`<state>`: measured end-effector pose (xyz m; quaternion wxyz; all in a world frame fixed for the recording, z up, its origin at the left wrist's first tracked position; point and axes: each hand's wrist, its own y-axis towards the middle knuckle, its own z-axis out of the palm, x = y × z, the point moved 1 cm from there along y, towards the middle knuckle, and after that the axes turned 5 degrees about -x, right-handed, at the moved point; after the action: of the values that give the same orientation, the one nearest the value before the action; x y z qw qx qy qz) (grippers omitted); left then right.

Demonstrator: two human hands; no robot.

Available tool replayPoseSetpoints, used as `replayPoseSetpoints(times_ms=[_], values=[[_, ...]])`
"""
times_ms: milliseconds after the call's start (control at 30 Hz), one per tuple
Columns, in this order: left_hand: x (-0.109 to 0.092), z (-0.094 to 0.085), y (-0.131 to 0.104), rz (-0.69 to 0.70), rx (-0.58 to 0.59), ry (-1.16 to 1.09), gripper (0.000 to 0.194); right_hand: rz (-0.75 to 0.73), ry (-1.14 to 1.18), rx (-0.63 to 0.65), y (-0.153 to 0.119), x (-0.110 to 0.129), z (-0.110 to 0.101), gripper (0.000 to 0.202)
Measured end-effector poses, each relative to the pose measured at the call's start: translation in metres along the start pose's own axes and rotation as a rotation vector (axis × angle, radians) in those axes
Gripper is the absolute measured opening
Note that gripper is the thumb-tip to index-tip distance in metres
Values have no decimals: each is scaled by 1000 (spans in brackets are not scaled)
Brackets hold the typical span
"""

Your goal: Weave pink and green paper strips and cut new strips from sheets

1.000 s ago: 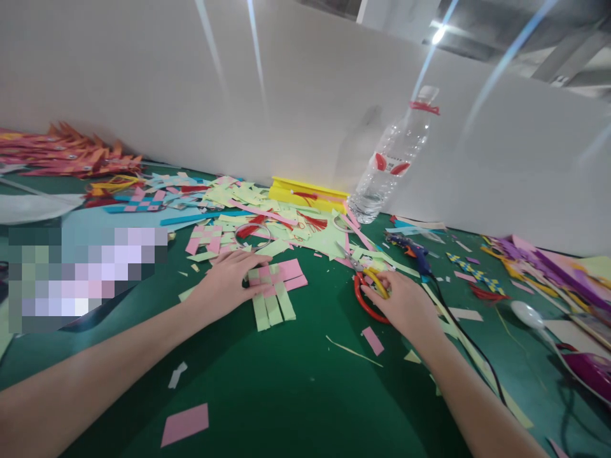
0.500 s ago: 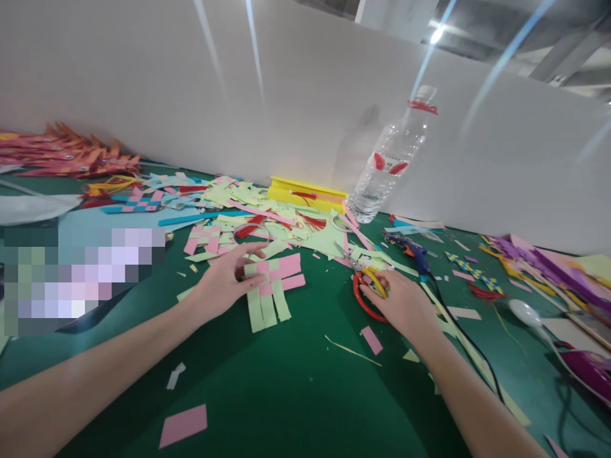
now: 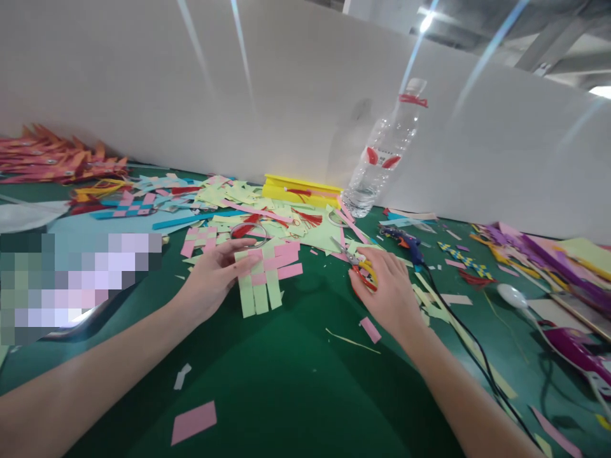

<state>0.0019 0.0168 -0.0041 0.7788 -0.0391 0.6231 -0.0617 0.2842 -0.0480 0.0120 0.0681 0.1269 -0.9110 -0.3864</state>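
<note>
In the head view my left hand [image 3: 214,277] pinches the upper left edge of a woven paper piece [image 3: 265,270], made of pale green and pink strips whose loose ends hang down and stick out to the right. My right hand [image 3: 387,286] is closed around the handles of the scissors [image 3: 361,264], which have red and yellow grips. The blades point up and to the left, over the paper scraps. My fingers cover part of the handles. Beyond my left hand lies another pink and green woven piece [image 3: 199,240].
Paper strips [image 3: 233,191] heap along the wall. A plastic bottle [image 3: 377,162] leans there beside a yellow folded strip [image 3: 300,191]. On the right lie a blue glue gun [image 3: 403,242] with its black cord and a purple corded tool [image 3: 573,346]. Orange paper shapes [image 3: 57,159] pile at far left.
My left hand has raised and tilted the woven paper slightly. My right hand has moved further over the scissors' handles, hiding more of them. The whole view has shifted a little.
</note>
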Motion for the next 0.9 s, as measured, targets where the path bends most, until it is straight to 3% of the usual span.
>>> replayPoseSetpoints(times_ms=[233,533,667,767,900], values=[[-4,0,-1,-27,60,-37,34,-35,180,52,22,32,-6,35],[-8,1,-1,-76,30,-67,30,-175,237,322,28,46,21,37],[-9,-1,3,-43,-34,-90,26,-147,241,203,23,38,23,20],[-8,-4,8,-8,-70,-87,28,-129,267,111,21,30,20,20],[-8,-8,12,16,-113,-89,30,68,331,-61,20,17,19,18]])
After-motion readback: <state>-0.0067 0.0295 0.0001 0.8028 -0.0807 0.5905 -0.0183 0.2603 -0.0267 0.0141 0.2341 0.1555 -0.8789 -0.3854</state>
